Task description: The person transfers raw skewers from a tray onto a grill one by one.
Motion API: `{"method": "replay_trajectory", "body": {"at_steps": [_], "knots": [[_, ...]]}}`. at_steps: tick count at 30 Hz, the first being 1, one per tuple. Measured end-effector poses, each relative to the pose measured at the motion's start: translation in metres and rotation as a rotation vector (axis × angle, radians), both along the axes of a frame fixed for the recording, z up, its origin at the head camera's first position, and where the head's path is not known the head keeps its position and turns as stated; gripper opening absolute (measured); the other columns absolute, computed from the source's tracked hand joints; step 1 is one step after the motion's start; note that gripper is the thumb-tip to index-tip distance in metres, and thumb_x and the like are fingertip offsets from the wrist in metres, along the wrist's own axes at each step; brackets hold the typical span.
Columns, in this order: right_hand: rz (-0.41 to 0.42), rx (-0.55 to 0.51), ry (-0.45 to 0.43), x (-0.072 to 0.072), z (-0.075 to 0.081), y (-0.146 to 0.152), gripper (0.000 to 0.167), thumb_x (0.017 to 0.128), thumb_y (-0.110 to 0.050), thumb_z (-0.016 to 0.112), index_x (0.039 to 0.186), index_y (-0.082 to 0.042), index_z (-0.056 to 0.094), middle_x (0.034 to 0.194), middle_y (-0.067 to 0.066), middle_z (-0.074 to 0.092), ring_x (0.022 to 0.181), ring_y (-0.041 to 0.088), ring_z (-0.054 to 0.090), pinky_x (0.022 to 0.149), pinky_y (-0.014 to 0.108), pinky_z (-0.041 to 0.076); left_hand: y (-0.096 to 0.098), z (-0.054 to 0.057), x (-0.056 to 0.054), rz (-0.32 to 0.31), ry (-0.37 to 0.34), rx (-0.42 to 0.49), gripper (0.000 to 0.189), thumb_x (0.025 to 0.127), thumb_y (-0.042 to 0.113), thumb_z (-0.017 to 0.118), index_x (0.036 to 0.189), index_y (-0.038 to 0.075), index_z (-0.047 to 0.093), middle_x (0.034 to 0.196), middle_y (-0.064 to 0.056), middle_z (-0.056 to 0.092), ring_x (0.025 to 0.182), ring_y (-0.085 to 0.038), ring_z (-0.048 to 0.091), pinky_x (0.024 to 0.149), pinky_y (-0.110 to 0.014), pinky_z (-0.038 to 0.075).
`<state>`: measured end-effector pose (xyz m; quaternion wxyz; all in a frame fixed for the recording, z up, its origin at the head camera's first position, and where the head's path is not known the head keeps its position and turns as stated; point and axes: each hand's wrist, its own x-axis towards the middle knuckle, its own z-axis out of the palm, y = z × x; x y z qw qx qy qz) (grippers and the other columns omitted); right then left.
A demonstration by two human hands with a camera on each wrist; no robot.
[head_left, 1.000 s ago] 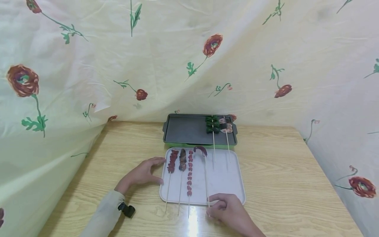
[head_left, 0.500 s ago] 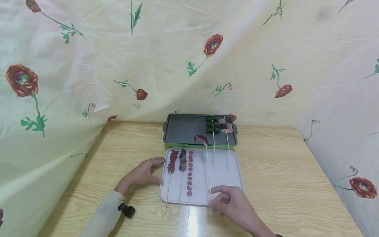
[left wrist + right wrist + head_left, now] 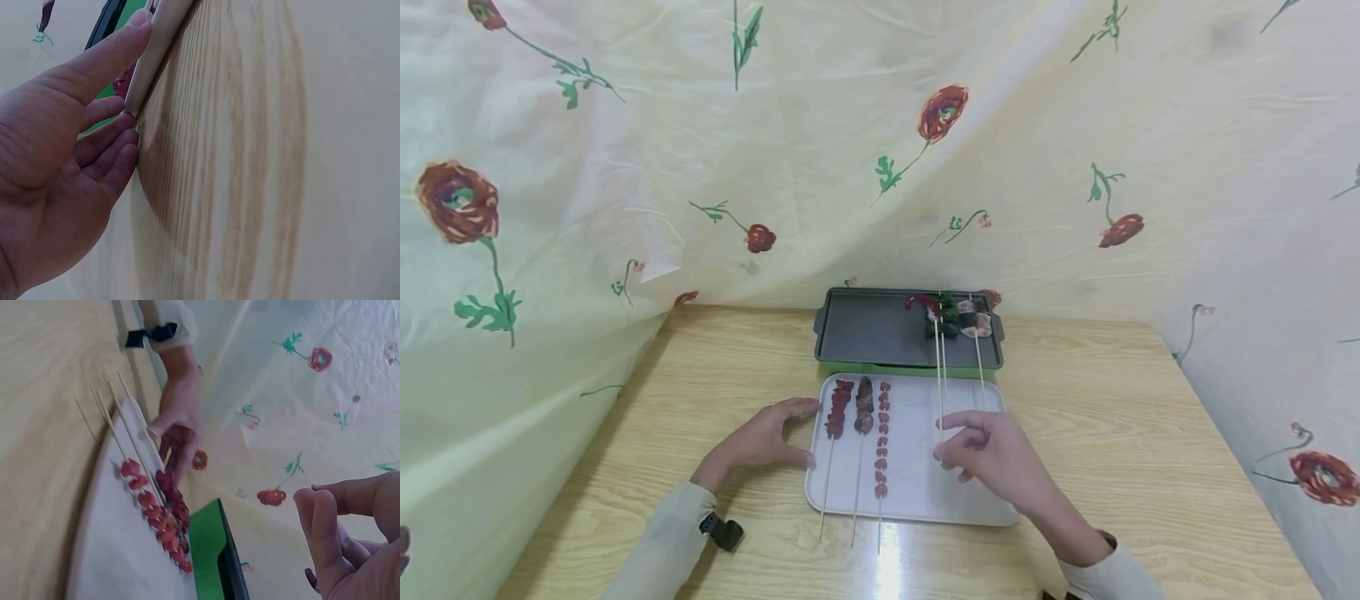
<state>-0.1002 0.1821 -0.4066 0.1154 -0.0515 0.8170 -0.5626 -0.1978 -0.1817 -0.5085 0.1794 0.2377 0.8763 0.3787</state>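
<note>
My right hand [image 3: 992, 454] pinches the stick of a skewer with a curved dark-red piece [image 3: 921, 303] at its tip. That piece is above the griddle pan [image 3: 868, 329], overlapping a skewer of dark green leafy pieces [image 3: 950, 327] in the head view; whether they touch, I cannot tell. My left hand [image 3: 767, 437] touches the left edge of the white tray [image 3: 917, 508], thumb and fingers spread along the rim. On the tray lie a red meat skewer [image 3: 837, 408], a brownish chunk skewer [image 3: 864, 406] and a skewer of small pink-red pieces [image 3: 882, 442].
A skewer with pale and dark pieces [image 3: 974, 319] lies at the griddle's right end, its stick reaching over the tray. The griddle has a green base [image 3: 208, 550]. Both stand on a wooden table [image 3: 1120, 433]; flowered cloth [image 3: 820, 150] hangs behind.
My right hand has carried the curved dark-red skewer from the tray forward and slightly right, over the griddle beside the green skewer. My left hand has stayed at the tray's edge.
</note>
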Motion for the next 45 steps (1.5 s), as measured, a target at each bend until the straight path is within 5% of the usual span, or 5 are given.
{"method": "replay_trajectory", "body": {"at_steps": [13,26,45], "knots": [[-0.055,0.04,-0.017,-0.041,-0.001,-0.01,0.033,0.092,-0.009,0.073,0.123,0.003,0.068,0.091,0.011,0.078,0.08,0.026,0.074,0.065,0.034,0.065,0.0,0.001,0.001,0.009,-0.003,-0.004,0.095,0.074,0.045,0.09,0.153,0.013,0.048,0.16,-0.007,0.043,0.15,-0.031,0.036,0.125,-0.049,0.029],[-0.09,0.056,-0.087,-0.077,-0.021,-0.014,0.035,0.092,-0.01,0.074,0.124,0.004,0.068,0.088,0.01,0.077,0.078,0.02,0.073,0.069,0.033,0.065,0.0,-0.001,0.001,0.01,0.001,-0.005,0.095,0.074,0.044,0.09,0.153,0.013,0.048,0.159,-0.008,0.044,0.15,-0.031,0.036,0.124,-0.049,0.03],[-0.095,-0.007,-0.121,-0.093,-0.025,-0.015,0.03,0.091,-0.005,0.073,0.118,0.008,0.069,0.086,0.012,0.076,0.077,0.018,0.072,0.067,0.032,0.065,0.001,0.002,0.002,0.017,0.002,-0.015,0.093,0.075,0.043,0.09,0.152,0.012,0.049,0.159,-0.008,0.044,0.149,-0.031,0.036,0.123,-0.05,0.032]]}}
